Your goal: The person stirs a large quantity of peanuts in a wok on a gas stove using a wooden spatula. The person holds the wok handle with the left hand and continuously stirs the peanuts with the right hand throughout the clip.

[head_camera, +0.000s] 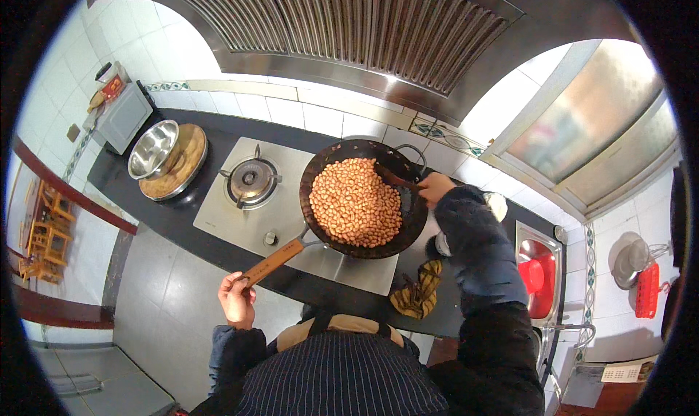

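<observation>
A dark wok (363, 249) stands over the right side of a steel gas hob (218, 219). Reddish-brown peanuts (352, 203) lie heaped in it, mostly on its left side. My left hand (238, 300) holds the end of the wok's wooden handle (273, 261), fingers and thumb around its tip. At the wok's right rim, my right hand (437, 189) is closed on a brown spatula (394, 179), whose blade meets the right edge of the peanuts. The blade's tip is partly hidden among them. A small loop handle (415, 153) rises from the wok's far rim.
A bare burner (252, 180) is left of the wok. Farther left, a steel bowl (154, 149) rests on a round wooden board (188, 167). A striped cloth (418, 296) lies at the counter's front edge. The sink (546, 263) is right, the range hood (338, 61) ahead.
</observation>
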### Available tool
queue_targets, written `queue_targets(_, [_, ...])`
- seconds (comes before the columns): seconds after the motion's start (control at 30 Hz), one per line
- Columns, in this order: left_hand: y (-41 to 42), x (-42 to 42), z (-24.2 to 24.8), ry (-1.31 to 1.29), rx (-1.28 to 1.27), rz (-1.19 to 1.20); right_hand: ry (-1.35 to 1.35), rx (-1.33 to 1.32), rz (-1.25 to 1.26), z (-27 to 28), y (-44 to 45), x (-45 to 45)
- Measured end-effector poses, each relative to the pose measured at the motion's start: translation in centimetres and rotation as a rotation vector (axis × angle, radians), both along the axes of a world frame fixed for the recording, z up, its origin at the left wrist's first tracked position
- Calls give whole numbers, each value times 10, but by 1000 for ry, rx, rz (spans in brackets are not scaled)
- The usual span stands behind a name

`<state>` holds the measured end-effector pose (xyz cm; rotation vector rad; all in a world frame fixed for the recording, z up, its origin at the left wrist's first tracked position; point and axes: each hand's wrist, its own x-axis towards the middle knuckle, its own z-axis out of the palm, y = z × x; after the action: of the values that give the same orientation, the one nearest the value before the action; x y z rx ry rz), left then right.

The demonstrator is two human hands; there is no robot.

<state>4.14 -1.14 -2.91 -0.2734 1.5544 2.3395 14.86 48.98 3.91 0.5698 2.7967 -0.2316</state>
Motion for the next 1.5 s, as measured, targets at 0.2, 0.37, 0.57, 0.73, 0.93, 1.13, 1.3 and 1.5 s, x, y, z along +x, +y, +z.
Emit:
queue_targets(0.2, [0,0,1,-11,-2,11,134,63,238,-52,-88,-2])
queue_targets(0.37, [1,-1,2,-31,-5,15,73,-71,179,62,-111,65])
queue_targets(0.57, [2,0,2,-32,-20,19,-266,80,116,115,-116,86])
queue_targets(0.73, [1,1,2,-13,0,16,58,41,-66,9,-116,53])
queue_targets(0.93, [1,2,3,-1,10,25,122,149,11,-68,-131,4])
queue_targets(1.13, [2,1,3,-18,-2,24,239,68,522,19,-114,49])
queue_targets(1.3, [1,2,2,-21,9,22,-72,-84,271,95,-107,89])
queue_targets(1.5, [1,1,3,-17,14,21,19,20,-66,33,-147,49])
